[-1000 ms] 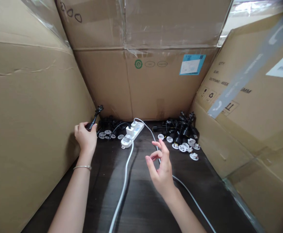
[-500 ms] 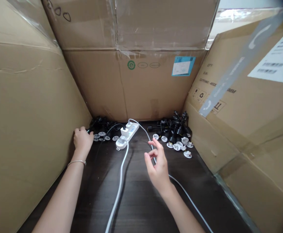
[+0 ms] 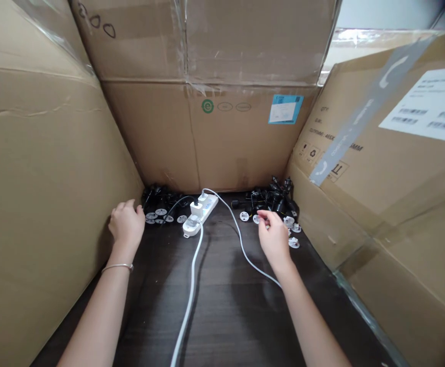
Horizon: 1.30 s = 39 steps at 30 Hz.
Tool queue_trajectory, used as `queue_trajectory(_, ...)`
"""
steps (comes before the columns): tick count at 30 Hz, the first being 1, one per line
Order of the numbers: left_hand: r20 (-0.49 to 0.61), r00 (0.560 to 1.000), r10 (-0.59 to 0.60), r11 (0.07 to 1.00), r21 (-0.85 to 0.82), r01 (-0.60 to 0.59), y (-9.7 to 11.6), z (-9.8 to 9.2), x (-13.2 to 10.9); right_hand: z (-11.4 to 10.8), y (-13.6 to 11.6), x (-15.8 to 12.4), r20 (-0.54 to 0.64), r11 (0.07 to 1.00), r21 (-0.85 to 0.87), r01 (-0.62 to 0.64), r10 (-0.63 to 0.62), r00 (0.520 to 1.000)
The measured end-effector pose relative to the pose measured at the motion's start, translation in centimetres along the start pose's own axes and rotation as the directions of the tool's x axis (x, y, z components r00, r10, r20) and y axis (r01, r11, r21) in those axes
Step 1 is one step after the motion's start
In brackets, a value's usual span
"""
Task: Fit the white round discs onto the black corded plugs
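Note:
My left hand, with a bracelet at the wrist, is against the left carton beside a heap of black lamp-like fittings. Its fingers are curled and mostly hidden, so what they hold, if anything, does not show. White round discs lie in front of that heap. On the other side, my right hand reaches over the right-hand group of white discs, thumb and fingers drawn together. I cannot make out anything between them. Behind it lies a second heap of black fittings.
A white power strip with plugged-in adapters stands between the heaps on the dark tabletop. A thick white cable runs toward me, a thinner one to the right. Large cartons wall in three sides.
My right hand has moved right and its raised, spread fingers have drawn together over the discs. The left hand has shifted slightly left; the small teal item at its fingertips is out of sight.

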<state>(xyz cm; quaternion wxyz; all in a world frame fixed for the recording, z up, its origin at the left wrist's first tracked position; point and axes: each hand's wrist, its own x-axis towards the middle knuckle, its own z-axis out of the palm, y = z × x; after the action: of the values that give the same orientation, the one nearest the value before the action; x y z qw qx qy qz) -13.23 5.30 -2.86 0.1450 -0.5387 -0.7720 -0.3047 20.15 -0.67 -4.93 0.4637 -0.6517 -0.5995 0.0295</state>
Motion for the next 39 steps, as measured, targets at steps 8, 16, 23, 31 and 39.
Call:
queue_trajectory(8,-0.093,0.949,0.3,0.862,-0.399,-0.312,10.7,-4.1,-8.8,4.9,1.2,5.5,0.379,0.869,-0.46,0.184,0.004,0.925)
queue_trajectory(16,-0.015,0.891,0.454,0.77,-0.497,-0.401,11.2,-0.5,-13.0,5.1,2.7,8.3,0.463,0.939,-0.316,0.133,0.031,0.886)
queue_trajectory(23,0.007,0.89,0.456,0.772,-0.5,-0.392,10.9,-0.6,-13.1,3.8,2.5,12.2,0.336,0.983,0.017,-0.181,0.165,0.927)
queue_trajectory(31,-0.009,0.893,0.449,0.773,-0.497,-0.394,10.8,-0.4,-13.0,0.9,1.7,14.3,0.203,0.778,0.465,-0.422,0.37,0.907)
queue_trajectory(39,0.029,0.887,0.461,0.764,-0.521,-0.38,10.8,-0.3,-13.2,-1.2,0.0,10.0,-0.094,0.653,0.737,-0.172,0.352,0.931)
